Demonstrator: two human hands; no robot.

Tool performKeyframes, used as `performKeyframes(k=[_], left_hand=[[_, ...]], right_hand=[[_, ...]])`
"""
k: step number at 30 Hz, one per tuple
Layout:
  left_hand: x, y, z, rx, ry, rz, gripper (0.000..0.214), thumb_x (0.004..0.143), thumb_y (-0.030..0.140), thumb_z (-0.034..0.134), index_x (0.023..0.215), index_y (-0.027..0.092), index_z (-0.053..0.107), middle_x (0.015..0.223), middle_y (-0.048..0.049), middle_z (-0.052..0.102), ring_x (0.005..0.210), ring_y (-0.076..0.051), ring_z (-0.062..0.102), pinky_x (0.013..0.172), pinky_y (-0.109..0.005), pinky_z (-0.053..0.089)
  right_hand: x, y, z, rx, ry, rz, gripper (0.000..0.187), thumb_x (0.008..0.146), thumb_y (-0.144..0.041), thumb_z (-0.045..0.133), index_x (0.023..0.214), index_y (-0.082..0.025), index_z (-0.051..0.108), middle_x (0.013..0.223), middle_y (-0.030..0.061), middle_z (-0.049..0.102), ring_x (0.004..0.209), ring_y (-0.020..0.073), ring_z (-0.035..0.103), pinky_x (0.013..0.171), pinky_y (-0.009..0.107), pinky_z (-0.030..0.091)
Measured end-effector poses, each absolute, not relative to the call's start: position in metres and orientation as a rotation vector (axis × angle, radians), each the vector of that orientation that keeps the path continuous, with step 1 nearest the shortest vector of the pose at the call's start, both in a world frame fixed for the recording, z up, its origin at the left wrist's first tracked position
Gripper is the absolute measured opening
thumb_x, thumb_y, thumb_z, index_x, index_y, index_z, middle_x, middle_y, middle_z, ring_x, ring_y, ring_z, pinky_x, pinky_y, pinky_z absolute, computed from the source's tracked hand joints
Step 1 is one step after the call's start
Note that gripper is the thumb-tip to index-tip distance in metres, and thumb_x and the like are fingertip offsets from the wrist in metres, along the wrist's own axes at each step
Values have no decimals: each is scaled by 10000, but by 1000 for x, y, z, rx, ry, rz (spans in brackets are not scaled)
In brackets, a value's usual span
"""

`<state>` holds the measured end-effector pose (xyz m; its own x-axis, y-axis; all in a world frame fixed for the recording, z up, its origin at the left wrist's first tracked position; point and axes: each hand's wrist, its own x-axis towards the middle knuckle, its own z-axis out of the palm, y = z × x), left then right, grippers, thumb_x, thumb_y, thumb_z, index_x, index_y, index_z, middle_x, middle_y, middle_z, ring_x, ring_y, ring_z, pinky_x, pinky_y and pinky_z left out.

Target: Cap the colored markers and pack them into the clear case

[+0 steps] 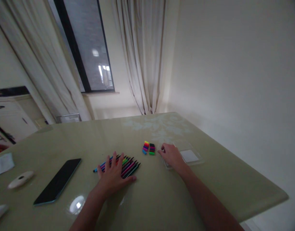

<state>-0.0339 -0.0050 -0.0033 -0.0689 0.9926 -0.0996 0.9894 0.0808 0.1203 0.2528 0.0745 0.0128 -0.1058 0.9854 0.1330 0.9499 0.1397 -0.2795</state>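
Observation:
My left hand (112, 175) lies with its fingers spread over a row of coloured felt-tip pens (131, 166), whose dark narrow tips point up and to the right. The palm and fingers hide part of the row. My right hand (172, 155) has its fingers curled at the left side of a clear plastic case (198, 160), and a white card (189, 156) shows in the case. Between the hands, beyond the pens, are two small stacks of short coloured pieces that look like pen caps, a bright stack (145, 147) and a darker stack (151, 149).
A dark flat tablet or phone (58, 181) lies left of the pens. Farther left are a white oval object (21, 179) and a paper (3, 164). The pale green table (162, 199) meets a wall at the right. Curtains and a window stand behind it.

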Motion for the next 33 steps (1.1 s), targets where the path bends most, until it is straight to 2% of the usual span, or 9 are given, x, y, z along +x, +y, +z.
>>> performKeyframes(k=[9,18,27,33], left_hand=[[-35,-1,-5,1997,2171,60,1216,668,935,473,1621,240,177,1698,-165,44,1532,-492,9,1122,-798,26],[-38,6,-11,2034,2148,139,1151,710,902,480,1616,242,217,1697,-160,85,1538,-473,11,1144,-770,-6],[-41,12,-13,2093,2100,222,1105,720,867,522,1606,263,260,1703,-121,80,1544,-456,36,1168,-737,-16],[-40,13,-15,2122,2091,245,1070,719,829,571,1594,280,293,1706,-106,101,1549,-441,61,1174,-733,29]], right_hand=[[250,75,10,-1833,-2144,172,169,933,-309,638,938,-161,718,928,90,757,858,211,688,678,272,397],[248,72,9,-1783,-2161,135,154,937,-287,620,917,-161,706,899,93,749,815,202,673,661,270,390],[242,66,15,-1823,-2199,95,159,951,-288,603,915,-162,693,899,91,736,805,210,665,641,279,372],[235,62,18,-1878,-2258,-33,201,996,-306,542,1028,-170,686,991,115,724,867,238,673,692,307,443]])
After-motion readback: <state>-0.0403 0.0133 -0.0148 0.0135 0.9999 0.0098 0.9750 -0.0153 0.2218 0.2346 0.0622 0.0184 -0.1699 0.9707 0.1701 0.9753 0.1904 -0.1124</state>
